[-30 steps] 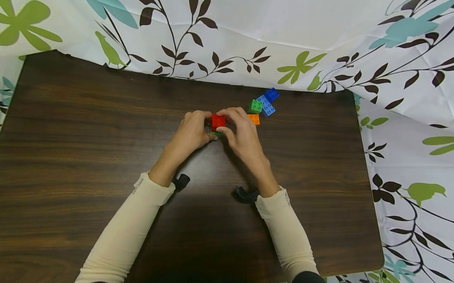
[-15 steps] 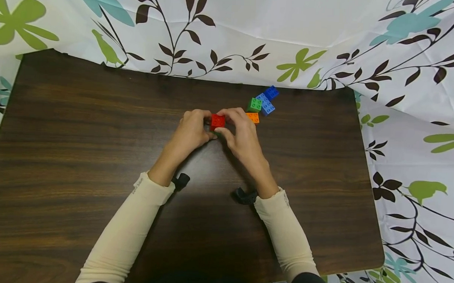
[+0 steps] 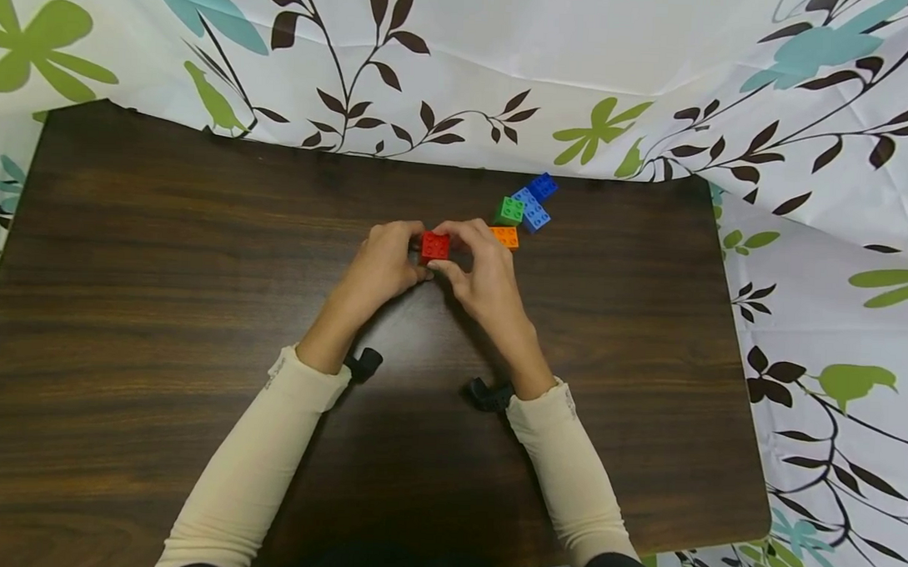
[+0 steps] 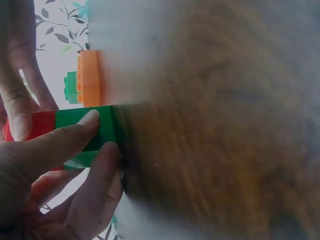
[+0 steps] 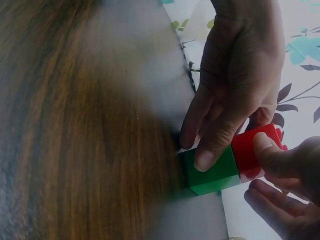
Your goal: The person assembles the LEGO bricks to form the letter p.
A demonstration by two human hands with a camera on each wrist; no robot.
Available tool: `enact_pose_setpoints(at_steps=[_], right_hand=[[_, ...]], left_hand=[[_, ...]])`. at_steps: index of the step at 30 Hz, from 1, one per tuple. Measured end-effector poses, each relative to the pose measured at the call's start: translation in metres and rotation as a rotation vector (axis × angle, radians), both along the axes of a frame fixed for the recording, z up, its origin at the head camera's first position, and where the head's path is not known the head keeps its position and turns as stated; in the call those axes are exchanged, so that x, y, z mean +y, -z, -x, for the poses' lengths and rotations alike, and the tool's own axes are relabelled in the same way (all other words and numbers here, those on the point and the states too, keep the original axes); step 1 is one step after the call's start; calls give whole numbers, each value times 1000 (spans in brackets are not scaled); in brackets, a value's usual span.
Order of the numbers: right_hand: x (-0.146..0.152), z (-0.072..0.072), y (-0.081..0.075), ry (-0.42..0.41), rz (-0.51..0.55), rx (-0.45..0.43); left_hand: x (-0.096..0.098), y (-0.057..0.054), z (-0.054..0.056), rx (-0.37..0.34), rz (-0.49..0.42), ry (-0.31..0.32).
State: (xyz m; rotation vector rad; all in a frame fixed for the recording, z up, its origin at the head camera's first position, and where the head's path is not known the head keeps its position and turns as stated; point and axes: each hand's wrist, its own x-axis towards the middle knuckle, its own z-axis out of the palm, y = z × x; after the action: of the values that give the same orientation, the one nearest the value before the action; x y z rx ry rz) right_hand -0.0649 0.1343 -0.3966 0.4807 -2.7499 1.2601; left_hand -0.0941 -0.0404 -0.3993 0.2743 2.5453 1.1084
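A red toy brick (image 3: 435, 245) sits on top of a green brick (image 5: 220, 176), which stands on the dark table. My left hand (image 3: 382, 263) grips the green brick low down, its thumb flat on one face in both wrist views. The red brick is pinched between thumb and fingers of my right hand (image 3: 488, 270). Wrist views show the two bricks face to face, with no visible gap. From the head view the green one is hidden under the red brick and my fingers.
Just right of my right hand lies an orange brick (image 3: 506, 238). Behind it are a green brick (image 3: 510, 210), a light blue brick (image 3: 534, 212) and a dark blue brick (image 3: 542, 186). A patterned curtain (image 3: 492, 59) hangs along the table's far edge.
The sliver of green seen below the red brick a second ago is now out of sight in the head view. My right thumb has shifted slightly down; both hands otherwise stay in place.
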Motion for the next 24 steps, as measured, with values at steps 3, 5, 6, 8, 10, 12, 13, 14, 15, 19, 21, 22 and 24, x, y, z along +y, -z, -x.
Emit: enact_pose_setpoints(at_steps=[3, 5, 6, 8, 10, 12, 13, 14, 15, 19, 21, 22, 24], right_hand=[[1, 0, 0, 4, 10, -18], [1, -1, 0, 6, 14, -26], [1, -1, 0, 2, 20, -29], [0, -2, 2, -8, 35, -34], [-1, -3, 5, -17, 48, -39], [-1, -4, 8, -21, 62, -45], [-1, -4, 9, -21, 67, -47], [-1, -5, 10, -22, 72, -52], [-1, -5, 11, -23, 76, -57], [4, -5, 12, -54, 76, -95], [8, -5, 12, -64, 66, -113], [11, -5, 12, -60, 56, -117], [17, -4, 11, -38, 39, -115]], left_hand=[[-2, -2, 0, -8, -14, 44], [-4, -5, -1, -15, -40, 49], [-6, -7, -2, -17, -51, 47], [-8, -10, -4, -14, -71, 35], [-10, -12, -6, 0, -81, 29], [-10, -14, -8, 15, -89, 31], [-10, -15, -9, 22, -94, 31], [-10, -16, -10, 30, -98, 30], [-10, -16, -11, 39, -101, 31], [-11, -20, -14, 52, -113, 20], [-13, -22, -16, 56, -117, 16], [-13, -23, -16, 56, -120, 16], [-13, -25, -16, 68, -128, 17]])
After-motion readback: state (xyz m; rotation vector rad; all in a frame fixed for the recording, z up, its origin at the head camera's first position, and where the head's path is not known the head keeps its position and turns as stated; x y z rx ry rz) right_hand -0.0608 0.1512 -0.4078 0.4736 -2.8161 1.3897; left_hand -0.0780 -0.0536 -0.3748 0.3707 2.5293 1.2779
